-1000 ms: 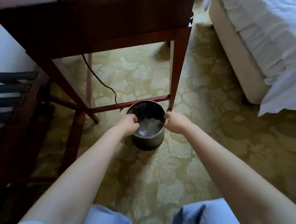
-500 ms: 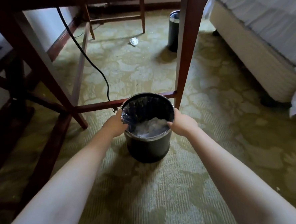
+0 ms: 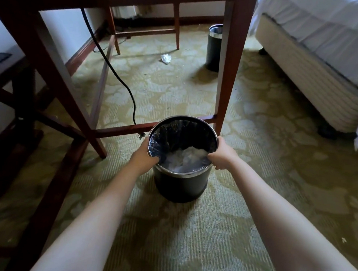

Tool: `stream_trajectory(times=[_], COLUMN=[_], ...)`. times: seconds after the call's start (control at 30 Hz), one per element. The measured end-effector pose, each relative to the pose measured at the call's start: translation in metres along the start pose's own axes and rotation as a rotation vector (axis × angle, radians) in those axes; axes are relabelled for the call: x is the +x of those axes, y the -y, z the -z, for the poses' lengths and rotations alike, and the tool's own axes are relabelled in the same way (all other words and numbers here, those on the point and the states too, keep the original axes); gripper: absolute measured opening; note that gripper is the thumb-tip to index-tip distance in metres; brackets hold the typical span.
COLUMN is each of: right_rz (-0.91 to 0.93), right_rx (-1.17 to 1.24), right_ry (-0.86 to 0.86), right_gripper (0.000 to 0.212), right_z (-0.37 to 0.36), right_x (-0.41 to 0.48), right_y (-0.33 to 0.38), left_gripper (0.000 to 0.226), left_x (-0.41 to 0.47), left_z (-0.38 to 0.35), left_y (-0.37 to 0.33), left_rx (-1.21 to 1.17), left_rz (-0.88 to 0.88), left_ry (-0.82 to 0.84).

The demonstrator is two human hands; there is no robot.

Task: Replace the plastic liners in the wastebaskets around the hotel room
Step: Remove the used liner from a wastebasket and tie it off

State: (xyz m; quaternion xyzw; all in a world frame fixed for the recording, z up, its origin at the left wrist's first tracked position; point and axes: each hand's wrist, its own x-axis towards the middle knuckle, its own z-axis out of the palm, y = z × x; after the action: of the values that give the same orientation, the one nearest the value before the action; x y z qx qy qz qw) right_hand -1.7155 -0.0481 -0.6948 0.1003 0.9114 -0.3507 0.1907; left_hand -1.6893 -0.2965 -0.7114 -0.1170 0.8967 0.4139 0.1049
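Note:
A round black wastebasket (image 3: 180, 185) with a silver rim stands on the carpet in front of me, beside a wooden table leg. A dark plastic liner (image 3: 174, 135) lines its inside, and crumpled white waste (image 3: 186, 160) lies at the bottom. My left hand (image 3: 144, 153) grips the rim on the left, fingers curled inside over the liner. My right hand (image 3: 221, 154) grips the rim on the right the same way. A second black wastebasket (image 3: 214, 49) with a liner stands farther back, partly hidden by the table leg.
A dark wooden table (image 3: 230, 65) with crossbars stands over the area; a black cord (image 3: 115, 72) hangs under it to a plug by the bin. A crumpled white scrap (image 3: 165, 58) lies on the carpet. The bed (image 3: 308, 65) is on the right, a wooden rack (image 3: 12, 108) on the left.
My view has dropped lower and closer, so the bin looks larger and the far wastebasket shows. Both hands keep their grip on the rim; the bin has come slightly toward me.

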Motion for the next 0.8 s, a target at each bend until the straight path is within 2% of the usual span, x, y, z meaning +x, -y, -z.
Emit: stream_trajectory(times=[0.23, 0.4, 0.6, 0.8], right_rz=[0.054, 0.115, 0.188, 0.286], right_rx=[0.040, 0.151, 0.236, 0.297], right_ry=[-0.121, -0.185, -0.293, -0.384], right_gripper=[0.052, 0.044, 0.037, 0.041], right_z=[0.012, 0.046, 0.078, 0.108], right_x=[-0.009, -0.019, -0.042, -0.066], right_y=[0.013, 0.030, 0.055, 0.079], left_gripper=[0.072, 0.065, 0.060, 0.062], left_x=[-0.006, -0.007, -0.015, -0.033], left_z=[0.010, 0.036, 0.063, 0.089], left_y=[-0.015, -0.052, -0.089, -0.122], left_rx=[-0.227, -0.241, -0.216, -0.276], left_rz=[-0.004, -0.054, -0.105, -0.190], left_ry=[-0.108, -0.143, -0.262, -0.396])
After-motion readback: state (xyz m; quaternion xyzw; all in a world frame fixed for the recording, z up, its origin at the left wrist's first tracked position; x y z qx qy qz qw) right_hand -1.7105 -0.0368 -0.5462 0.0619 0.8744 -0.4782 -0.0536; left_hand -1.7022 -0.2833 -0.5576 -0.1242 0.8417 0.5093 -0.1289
